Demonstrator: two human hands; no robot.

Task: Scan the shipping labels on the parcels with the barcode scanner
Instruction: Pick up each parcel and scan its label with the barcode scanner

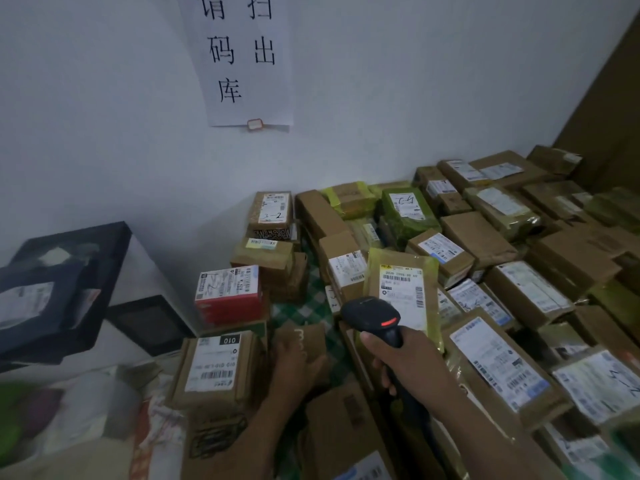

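My right hand (405,362) grips the handle of a black barcode scanner (374,315) with a red mark on its head. The scanner's head points at a yellow-taped flat parcel (403,289) whose white shipping label (401,284) faces me. My left hand (294,362) holds a small brown cardboard parcel (306,341) just left of the scanner, above a green checked cloth. A brown box with a label marked 010 (216,367) sits to the left of that hand.
Many labelled cardboard parcels (502,271) cover the surface to the right and back. A red box (228,294) stands near the white wall. A paper sign (242,57) hangs on the wall. Black trays (65,289) lie at the left.
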